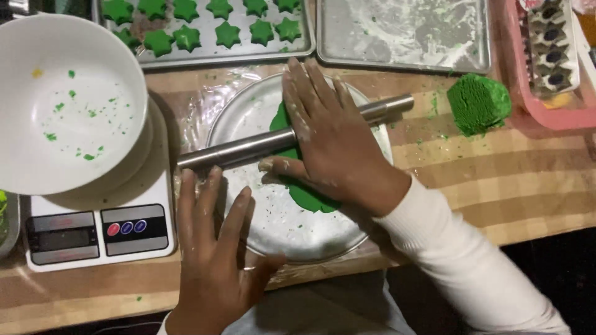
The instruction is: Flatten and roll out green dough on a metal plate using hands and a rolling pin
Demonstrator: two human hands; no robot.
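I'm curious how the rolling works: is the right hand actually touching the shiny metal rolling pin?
Touching. In the head view the right hand lies flat across the shiny metal rolling pin, over the flat green dough.

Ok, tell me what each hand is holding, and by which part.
Neither grips anything: the right hand presses flat on the middle of the metal rolling pin, and the left hand lies flat near its end.

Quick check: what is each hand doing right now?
Left hand: open, flat beside the round metal plate.
Right hand: open, palm pressing on the steel rolling pin.
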